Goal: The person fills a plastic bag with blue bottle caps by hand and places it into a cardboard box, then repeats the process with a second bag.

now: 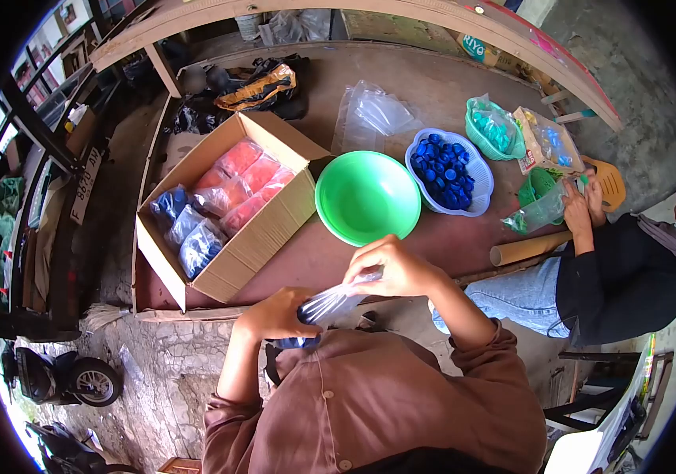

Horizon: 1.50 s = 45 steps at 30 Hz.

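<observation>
Close to my chest is a clear plastic bag (336,300) with blue caps in its lower part. My left hand (273,314) is closed around the filled part, just past the table's front edge. The bag's gathered neck is pinched and drawn out by the fingers of my right hand (393,268). Beyond my right hand stands a bright green basin (367,197), its inside bare. A pale blue basket (483,180) next to it holds many loose blue bottle caps (440,170).
An open cardboard box (263,246) at left holds bags of red and blue pieces. Flat clear bags (373,114) lie behind the basin. A seated person's hands (579,209) hold a clear bag at right, near a teal basket (518,146). A wooden beam (338,6) spans the back.
</observation>
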{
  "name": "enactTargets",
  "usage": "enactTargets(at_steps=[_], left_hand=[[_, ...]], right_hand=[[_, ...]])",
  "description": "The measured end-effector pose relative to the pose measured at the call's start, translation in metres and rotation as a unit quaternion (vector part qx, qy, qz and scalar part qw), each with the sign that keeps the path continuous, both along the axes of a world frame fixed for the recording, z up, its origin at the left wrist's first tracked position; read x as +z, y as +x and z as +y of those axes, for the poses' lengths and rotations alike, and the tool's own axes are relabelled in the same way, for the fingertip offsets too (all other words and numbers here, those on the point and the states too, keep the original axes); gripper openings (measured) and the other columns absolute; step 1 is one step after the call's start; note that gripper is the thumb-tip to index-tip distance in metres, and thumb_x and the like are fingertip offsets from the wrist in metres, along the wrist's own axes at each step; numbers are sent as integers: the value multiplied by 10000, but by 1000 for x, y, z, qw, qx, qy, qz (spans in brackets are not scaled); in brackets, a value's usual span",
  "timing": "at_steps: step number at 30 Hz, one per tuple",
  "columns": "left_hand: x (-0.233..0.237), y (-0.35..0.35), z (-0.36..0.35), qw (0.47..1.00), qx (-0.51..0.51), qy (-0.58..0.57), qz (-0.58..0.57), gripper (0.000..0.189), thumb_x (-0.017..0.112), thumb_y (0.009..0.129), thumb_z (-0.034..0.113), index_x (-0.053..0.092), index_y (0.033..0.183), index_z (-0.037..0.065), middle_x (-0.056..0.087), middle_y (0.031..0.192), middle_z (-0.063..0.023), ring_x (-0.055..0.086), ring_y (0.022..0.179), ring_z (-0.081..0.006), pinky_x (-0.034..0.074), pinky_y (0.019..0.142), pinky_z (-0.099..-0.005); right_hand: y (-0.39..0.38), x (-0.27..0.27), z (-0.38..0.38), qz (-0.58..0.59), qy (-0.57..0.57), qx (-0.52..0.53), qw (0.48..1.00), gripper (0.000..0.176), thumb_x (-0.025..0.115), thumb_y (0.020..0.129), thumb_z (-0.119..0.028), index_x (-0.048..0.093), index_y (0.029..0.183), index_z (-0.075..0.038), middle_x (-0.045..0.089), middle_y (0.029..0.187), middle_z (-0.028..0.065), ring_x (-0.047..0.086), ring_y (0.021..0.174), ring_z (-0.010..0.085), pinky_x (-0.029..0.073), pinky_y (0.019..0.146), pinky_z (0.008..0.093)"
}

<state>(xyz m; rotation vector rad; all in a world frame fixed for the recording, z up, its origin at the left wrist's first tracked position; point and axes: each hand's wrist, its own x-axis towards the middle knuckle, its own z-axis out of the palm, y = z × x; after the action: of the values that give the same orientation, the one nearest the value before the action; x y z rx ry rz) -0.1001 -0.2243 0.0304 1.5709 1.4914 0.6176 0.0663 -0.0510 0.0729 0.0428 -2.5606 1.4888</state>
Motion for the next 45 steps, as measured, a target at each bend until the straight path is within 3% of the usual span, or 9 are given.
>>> enactTargets(at_steps=[8,10,13,17,20,28,35,43,45], left_hand=[[2,-19,-11,997,0,-27,-77,572,710,667,286,541,1135,3,640,915,-172,622,817,-233,475,770,-327],[3,-25,-18,998,3,-33,-56,547,707,681,280,546,1119,-4,640,913,-171,621,816,-225,474,769,-326],[4,-28,-21,996,42,-51,-58,473,699,717,256,557,1076,-17,639,917,-172,619,802,-214,473,751,-331],[-17,-24,-10,996,10,28,-79,438,698,721,234,566,1060,-9,641,848,-162,614,743,-212,472,707,-327],[-1,-18,6,996,83,-18,-28,458,704,697,226,557,1054,-21,629,848,-158,606,770,-221,471,708,-320],[-15,-27,11,971,-86,-30,-220,672,758,626,215,479,1193,-13,573,1092,-114,510,1018,-176,396,897,-289],[-29,-21,13,973,-95,-75,-194,668,784,645,242,485,1177,-29,600,1037,-102,531,963,-163,414,878,-297],[-27,-18,13,971,-102,-81,-203,579,766,671,216,517,1132,-31,612,969,-67,536,892,-123,435,819,-268],[-21,-17,12,962,-93,-96,-237,564,763,673,216,526,1120,-33,618,941,-57,539,863,-112,440,794,-258]], right_hand=[[10,0,27,132,-223,-206,944,174,687,674,96,572,700,-31,594,693,60,578,621,105,484,569,213],[18,20,51,307,-362,-328,817,61,614,803,-50,557,792,-34,598,730,67,552,601,85,443,524,191],[29,32,78,282,-185,-386,859,231,683,756,-81,573,954,-33,633,856,94,613,774,157,495,666,258],[-6,31,23,129,124,-108,978,458,711,730,-108,533,1147,-45,629,997,105,587,930,175,454,821,300],[-13,22,24,-14,23,-21,999,239,707,707,-59,647,936,-25,653,898,82,612,792,137,480,711,264],[5,16,54,-101,-293,-31,950,185,721,714,-48,585,836,-19,609,892,43,582,749,85,479,615,203],[14,11,50,13,-92,-36,995,183,664,732,-30,603,903,-41,612,851,-2,571,777,88,471,685,225],[26,29,36,-9,-122,-115,986,133,661,724,31,625,847,-5,650,849,58,610,786,102,507,695,242],[27,27,37,51,-308,-103,944,121,650,694,91,604,762,3,613,785,89,613,780,177,512,699,266]])
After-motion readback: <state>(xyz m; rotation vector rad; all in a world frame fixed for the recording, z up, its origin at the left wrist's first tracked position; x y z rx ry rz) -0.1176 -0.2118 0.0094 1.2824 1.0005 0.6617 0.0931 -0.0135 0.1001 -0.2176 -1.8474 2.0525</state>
